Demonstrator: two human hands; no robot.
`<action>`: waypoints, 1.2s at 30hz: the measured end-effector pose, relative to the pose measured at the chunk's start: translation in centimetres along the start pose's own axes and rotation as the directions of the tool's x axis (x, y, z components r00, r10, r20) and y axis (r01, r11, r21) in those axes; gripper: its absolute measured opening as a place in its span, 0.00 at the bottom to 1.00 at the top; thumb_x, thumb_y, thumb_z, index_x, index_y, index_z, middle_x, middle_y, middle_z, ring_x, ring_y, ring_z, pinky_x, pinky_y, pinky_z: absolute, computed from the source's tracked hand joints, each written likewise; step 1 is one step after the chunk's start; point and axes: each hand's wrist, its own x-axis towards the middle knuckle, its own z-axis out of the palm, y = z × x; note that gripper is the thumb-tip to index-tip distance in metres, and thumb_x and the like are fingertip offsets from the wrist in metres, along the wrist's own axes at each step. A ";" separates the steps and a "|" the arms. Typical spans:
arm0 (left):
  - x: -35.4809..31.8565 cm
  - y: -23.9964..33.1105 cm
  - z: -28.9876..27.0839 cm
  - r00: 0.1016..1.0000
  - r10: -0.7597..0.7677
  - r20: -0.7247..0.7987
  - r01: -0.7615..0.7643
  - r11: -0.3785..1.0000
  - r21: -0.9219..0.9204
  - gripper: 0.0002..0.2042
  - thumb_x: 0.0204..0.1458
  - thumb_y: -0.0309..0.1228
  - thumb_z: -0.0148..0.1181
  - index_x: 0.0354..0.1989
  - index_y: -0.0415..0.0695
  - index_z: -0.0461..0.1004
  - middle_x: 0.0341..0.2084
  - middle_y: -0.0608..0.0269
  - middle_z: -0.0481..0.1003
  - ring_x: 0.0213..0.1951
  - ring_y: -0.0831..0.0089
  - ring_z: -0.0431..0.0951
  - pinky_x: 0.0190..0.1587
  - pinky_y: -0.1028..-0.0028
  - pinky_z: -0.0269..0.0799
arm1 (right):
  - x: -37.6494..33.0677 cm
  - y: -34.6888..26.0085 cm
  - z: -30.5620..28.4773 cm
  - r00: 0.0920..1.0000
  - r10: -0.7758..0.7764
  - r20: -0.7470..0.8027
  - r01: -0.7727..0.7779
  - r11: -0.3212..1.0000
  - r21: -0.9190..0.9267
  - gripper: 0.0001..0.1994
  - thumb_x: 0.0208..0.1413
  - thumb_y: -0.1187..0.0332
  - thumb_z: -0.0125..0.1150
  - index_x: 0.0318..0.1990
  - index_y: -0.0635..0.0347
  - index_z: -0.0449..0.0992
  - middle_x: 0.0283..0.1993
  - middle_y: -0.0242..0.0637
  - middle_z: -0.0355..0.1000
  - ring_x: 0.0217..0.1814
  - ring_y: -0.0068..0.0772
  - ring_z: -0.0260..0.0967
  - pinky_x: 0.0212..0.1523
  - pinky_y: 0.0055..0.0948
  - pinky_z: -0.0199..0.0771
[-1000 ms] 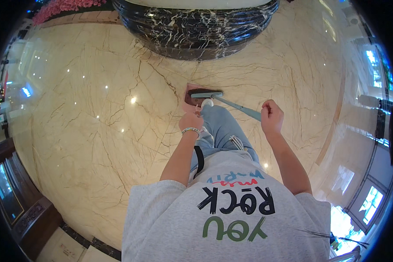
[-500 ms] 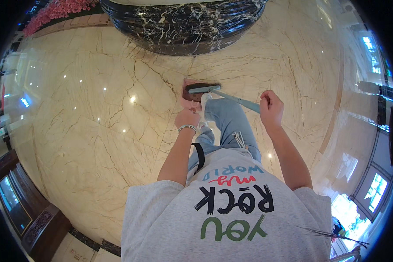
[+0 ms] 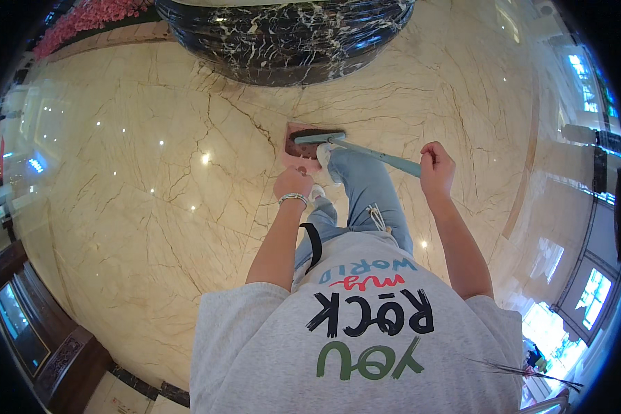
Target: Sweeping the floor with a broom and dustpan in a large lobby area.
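My right hand [image 3: 437,170] is closed around the end of a blue-grey broom [image 3: 379,156]. Its handle slants down to the left across my right shin, and its dark bristles lie over a pink dustpan [image 3: 308,163] in front of my shoes. Closed just behind the pan, my left hand [image 3: 293,182] grips what seems to be its upright handle, mostly hidden by my fingers. The dustpan's inside looks dark; what it holds, if anything, cannot be made out.
A large black marble planter or counter [image 3: 283,41] with white veins stands ahead. Pink blossoms [image 3: 90,21] line a curved border at the far left. The floor [image 3: 152,241] is polished beige marble. A dark wooden cabinet-like piece [image 3: 52,338] stands at the lower left.
My right hand and the broom handle's end have shifted slightly right. The broom head still lies over the dustpan, which my left hand still holds.
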 end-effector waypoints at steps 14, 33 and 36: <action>0.7 -1.2 0.5 0.999 0.031 -0.018 -0.030 0.999 0.036 0.11 0.38 0.36 0.48 0.28 0.43 0.70 0.26 0.50 0.72 0.31 0.57 0.72 0.33 0.64 0.67 | -0.2 -1.3 0.7 1.000 -0.017 0.021 0.017 1.000 0.024 0.03 0.38 0.76 0.45 0.21 0.62 0.66 0.12 0.36 0.58 0.13 0.24 0.55 0.16 0.22 0.55; 0.1 0.0 -0.2 1.000 0.005 -0.008 -0.005 1.000 0.003 0.11 0.40 0.35 0.46 0.26 0.41 0.72 0.27 0.50 0.71 0.33 0.57 0.71 0.35 0.65 0.65 | 0.6 -1.2 0.5 0.998 -0.050 0.041 0.047 0.997 0.060 0.03 0.38 0.76 0.45 0.21 0.63 0.66 0.13 0.36 0.59 0.14 0.25 0.55 0.16 0.22 0.55; 0.0 0.2 -0.6 1.000 0.007 -0.001 -0.007 1.000 0.014 0.12 0.40 0.35 0.46 0.26 0.41 0.72 0.27 0.50 0.71 0.33 0.57 0.71 0.35 0.64 0.66 | 0.8 -1.3 0.6 0.998 -0.064 0.015 0.063 0.996 0.062 0.02 0.38 0.76 0.45 0.21 0.63 0.66 0.13 0.36 0.59 0.14 0.25 0.55 0.16 0.22 0.55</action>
